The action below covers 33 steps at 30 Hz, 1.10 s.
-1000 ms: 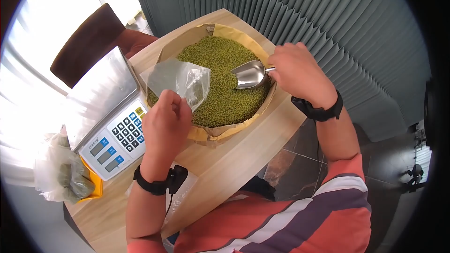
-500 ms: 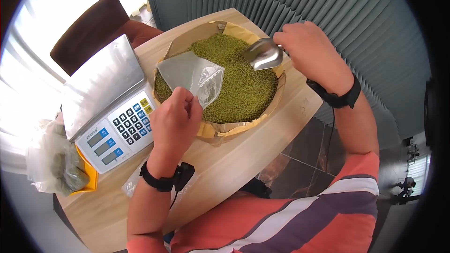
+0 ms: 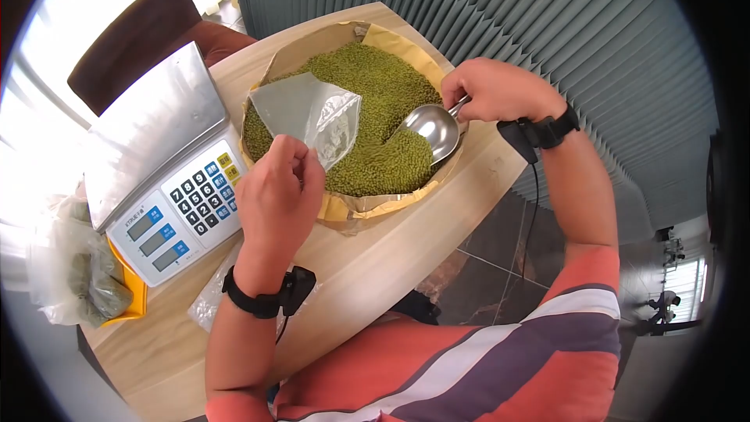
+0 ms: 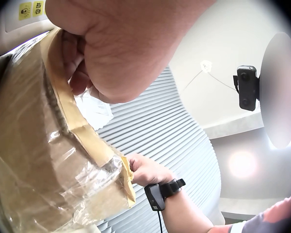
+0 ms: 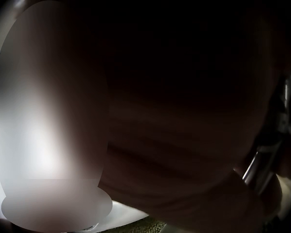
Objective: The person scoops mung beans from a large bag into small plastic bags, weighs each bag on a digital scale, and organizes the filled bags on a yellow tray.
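Small green beans (image 3: 351,62), which look like mung beans, fill a round, brown-paper-lined container (image 3: 402,43) on the table. My left hand (image 3: 277,191) pinches a clear plastic bag (image 3: 293,105) by its edge, and the bag spreads out above the left part of the beans. At the right rim my right hand (image 3: 504,92) grips the handle of a metal scoop (image 3: 437,126). The scoop's mouth is sunk in the beans, with beans lying inside it. In the left wrist view the container's outer wall (image 4: 43,145) shows clear film over brown paper. The right wrist view is mostly dark.
Left of the container stands a digital scale (image 3: 195,187) with a steel pan (image 3: 160,129). Beyond its near corner are a yellow tray (image 3: 134,285) and a filled plastic bag (image 3: 86,266). Clear plastic (image 3: 211,293) lies under my left forearm. A brown chair (image 3: 137,39) stands behind.
My right hand raised the scoop off the beans near the right rim, then lowered it, and its mouth is now in the beans. The left hand keeps hold of the plastic bag.
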Motion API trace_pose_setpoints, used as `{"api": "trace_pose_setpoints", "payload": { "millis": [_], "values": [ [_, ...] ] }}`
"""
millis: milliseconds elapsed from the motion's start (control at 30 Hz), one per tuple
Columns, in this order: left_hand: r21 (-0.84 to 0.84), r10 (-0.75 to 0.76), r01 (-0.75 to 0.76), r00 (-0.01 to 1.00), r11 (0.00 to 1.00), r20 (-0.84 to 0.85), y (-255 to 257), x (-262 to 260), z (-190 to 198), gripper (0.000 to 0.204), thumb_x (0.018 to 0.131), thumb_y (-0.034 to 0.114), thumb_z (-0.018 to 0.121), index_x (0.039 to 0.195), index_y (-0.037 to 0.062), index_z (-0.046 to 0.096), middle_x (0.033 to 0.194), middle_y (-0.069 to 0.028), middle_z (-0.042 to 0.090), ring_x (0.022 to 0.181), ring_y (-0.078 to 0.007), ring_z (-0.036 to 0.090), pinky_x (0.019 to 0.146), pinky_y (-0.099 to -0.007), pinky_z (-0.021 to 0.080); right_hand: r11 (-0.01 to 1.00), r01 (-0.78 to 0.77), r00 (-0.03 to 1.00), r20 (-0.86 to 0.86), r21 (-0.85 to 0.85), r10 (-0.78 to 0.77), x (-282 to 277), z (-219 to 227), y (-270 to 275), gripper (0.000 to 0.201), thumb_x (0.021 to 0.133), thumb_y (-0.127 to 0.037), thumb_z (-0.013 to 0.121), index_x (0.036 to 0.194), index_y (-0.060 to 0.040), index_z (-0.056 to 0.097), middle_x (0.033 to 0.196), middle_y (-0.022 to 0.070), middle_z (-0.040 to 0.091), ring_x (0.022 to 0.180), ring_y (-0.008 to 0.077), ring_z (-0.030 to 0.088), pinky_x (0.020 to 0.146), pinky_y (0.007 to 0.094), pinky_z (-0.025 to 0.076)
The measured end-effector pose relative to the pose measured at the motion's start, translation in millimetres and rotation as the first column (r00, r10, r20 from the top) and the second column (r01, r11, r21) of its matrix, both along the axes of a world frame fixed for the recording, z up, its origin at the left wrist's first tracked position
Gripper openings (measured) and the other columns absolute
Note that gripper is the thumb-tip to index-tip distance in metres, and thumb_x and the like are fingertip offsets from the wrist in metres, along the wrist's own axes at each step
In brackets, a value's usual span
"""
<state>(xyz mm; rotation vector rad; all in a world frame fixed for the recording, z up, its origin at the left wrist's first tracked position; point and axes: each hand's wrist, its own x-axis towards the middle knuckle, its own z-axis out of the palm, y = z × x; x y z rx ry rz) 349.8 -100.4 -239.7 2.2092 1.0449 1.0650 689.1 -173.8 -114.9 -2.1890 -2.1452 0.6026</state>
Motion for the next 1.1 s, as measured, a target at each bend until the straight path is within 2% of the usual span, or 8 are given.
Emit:
{"api": "trace_pose_setpoints", "payload": {
  "millis": [67,300,467,567,667,733,800,1100],
  "values": [
    [-0.001,0.004,-0.004,1.0,1.0,-0.004,0,0,1,0.013,0.1,0.013,0.076,0.096,0.0057,0.065,0.076,-0.0107,0.072,0.068,-0.0289,0.073,0.067,-0.0378,0.056,0.986,0.051,0.986,-0.147,-0.157,-0.074,-6,-9,8,0.019,0.084,-0.002,0.08,0.102,0.0027,0.076,0.086,0.006,0.076,0.08,0.0163,0.071,0.072,0.0339,0.056],
    [-0.048,0.016,-0.016,1.0,0.999,-0.011,-1,2,3,0.014,0.103,0.014,0.076,0.098,0.0049,0.066,0.076,-0.0072,0.071,0.067,-0.0211,0.07,0.066,-0.0348,0.055,0.959,-0.086,0.934,-0.356,-0.27,-0.016,-23,-34,32,0.018,0.085,0.0,0.081,0.102,0.0014,0.076,0.088,0.0024,0.074,0.081,0.0114,0.067,0.072,0.0315,0.053],
    [-0.09,0.034,-0.032,0.999,0.995,0.02,2,2,6,0.015,0.104,0.015,0.075,0.099,0.0037,0.067,0.076,-0.0056,0.07,0.067,-0.0164,0.067,0.067,-0.0328,0.054,0.965,-0.127,0.916,-0.401,-0.23,0.025,-5,-45,42,0.019,0.085,0.0,0.083,0.102,0.0012,0.075,0.089,0.0012,0.074,0.082,0.011,0.066,0.075,0.0295,0.053],
    [-0.105,0.039,-0.038,0.999,0.994,0.004,5,4,14,0.015,0.104,0.014,0.075,0.099,0.0036,0.066,0.076,-0.0053,0.07,0.068,-0.0153,0.067,0.067,-0.0316,0.053,0.974,-0.082,0.916,-0.402,-0.213,-0.011,6,-37,41,0.018,0.086,0.0,0.083,0.102,0.001,0.075,0.091,0.0007,0.075,0.084,0.0101,0.067,0.077,0.0289,0.054],
    [-0.116,0.019,-0.017,1.0,0.993,0.018,13,8,21,0.015,0.104,0.014,0.075,0.098,0.003,0.066,0.075,-0.0039,0.069,0.067,-0.0131,0.065,0.067,-0.0312,0.052,0.99,-0.05,0.861,-0.507,-0.131,-0.024,24,-38,36,0.014,0.09,-0.001,0.083,0.102,0.0001,0.075,0.094,-0.0002,0.075,0.085,0.0084,0.067,0.078,0.028,0.055],
    [-0.205,0.005,0.007,0.998,0.979,0.057,20,13,23,0.017,0.104,0.014,0.075,0.096,0.0023,0.065,0.074,-0.0023,0.067,0.066,-0.0109,0.061,0.065,-0.0312,0.051,0.995,-0.033,0.851,-0.525,-0.098,-0.023,32,-36,30,0.014,0.091,-0.002,0.082,0.102,-0.0002,0.074,0.094,-0.0004,0.075,0.085,0.0082,0.067,0.078,0.0277,0.054],
    [-0.206,0.01,0.002,0.998,0.978,0.058,25,19,23,0.017,0.103,0.014,0.075,0.096,0.0021,0.065,0.073,-0.0019,0.066,0.066,-0.0104,0.06,0.065,-0.0311,0.05,0.997,0.016,0.797,-0.601,-0.075,-0.058,36,-37,21,0.013,0.092,-0.002,0.08,0.103,-0.0013,0.074,0.094,-0.0012,0.075,0.085,0.0076,0.066,0.078,0.0262,0.053],
    [-0.19,0.013,-0.014,1.0,0.982,-0.003,25,51,19,0.019,0.1,0.018,0.077,0.095,0.0021,0.067,0.073,-0.0024,0.067,0.066,-0.0119,0.061,0.065,-0.0326,0.051,0.988,0.152,0.787,-0.602,-0.019,-0.133,39,-18,-19,0.012,0.094,-0.005,0.081,0.104,-0.0025,0.073,0.094,-0.0024,0.074,0.087,0.0065,0.065,0.079,0.0258,0.052]
  ]
}}
